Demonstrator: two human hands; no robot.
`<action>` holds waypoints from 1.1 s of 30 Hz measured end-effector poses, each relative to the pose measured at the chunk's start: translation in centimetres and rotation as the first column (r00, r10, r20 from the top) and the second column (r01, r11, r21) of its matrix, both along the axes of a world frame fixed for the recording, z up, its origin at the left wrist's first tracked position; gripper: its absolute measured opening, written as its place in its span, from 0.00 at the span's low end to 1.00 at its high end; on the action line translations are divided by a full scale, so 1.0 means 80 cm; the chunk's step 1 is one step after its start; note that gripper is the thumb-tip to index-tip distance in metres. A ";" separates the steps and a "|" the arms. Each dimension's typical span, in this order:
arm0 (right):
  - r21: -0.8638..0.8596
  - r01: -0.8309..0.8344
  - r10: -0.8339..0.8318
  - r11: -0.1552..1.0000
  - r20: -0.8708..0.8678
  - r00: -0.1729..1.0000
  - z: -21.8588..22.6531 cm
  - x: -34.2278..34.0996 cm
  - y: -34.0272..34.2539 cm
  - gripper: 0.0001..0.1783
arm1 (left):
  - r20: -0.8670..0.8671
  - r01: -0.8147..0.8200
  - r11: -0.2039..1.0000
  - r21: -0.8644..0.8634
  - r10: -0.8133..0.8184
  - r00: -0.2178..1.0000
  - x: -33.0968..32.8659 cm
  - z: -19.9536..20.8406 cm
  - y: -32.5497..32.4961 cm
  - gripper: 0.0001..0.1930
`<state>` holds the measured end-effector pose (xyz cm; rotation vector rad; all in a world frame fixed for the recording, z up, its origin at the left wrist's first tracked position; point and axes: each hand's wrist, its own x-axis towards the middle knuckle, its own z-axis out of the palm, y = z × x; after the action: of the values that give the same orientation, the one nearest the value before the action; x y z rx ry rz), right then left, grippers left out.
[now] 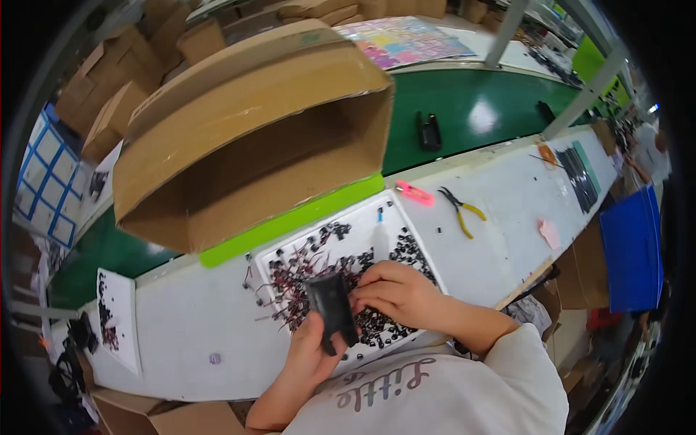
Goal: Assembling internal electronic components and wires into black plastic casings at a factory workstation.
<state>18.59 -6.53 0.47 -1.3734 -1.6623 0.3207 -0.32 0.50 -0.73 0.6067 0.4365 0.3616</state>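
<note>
A large cardboard box (246, 130) is seen behind a lime-green strip (297, 218), its open side toward the viewer. A colourful sheet (406, 40) is laid beyond a green belt (500, 94). On the white table (181, 333), yellow-handled pliers (475, 211) are placed near a pink tool (415, 193); farther right, a pink scrap (549, 233) is shown.

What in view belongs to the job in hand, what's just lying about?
Likely in the job:
black casing, in left hand, right hand by its edge
small black parts in white tray

Likely just lying about:
yellow-handled pliers
pink scrap
purple piece
</note>
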 end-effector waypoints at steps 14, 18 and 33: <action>-0.164 0.119 -0.139 0.979 -0.113 0.984 0.021 -0.013 -0.009 0.07 | 0.080 0.022 1.000 -0.014 -0.021 0.997 -0.002 0.005 -0.007 0.33; -0.190 0.170 -0.189 0.967 -0.089 0.978 0.019 -0.014 -0.009 0.07 | 0.088 0.014 1.000 0.006 -0.014 0.996 0.003 0.007 -0.011 0.34; -0.169 0.015 -0.050 0.986 -0.201 0.978 0.028 -0.020 -0.017 0.07 | 0.127 -0.153 0.985 -0.085 0.163 0.979 0.009 0.011 -0.017 0.24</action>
<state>16.99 -7.93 2.69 -1.4367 -1.4674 0.5737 0.40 -0.83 0.18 0.4729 0.3692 0.5319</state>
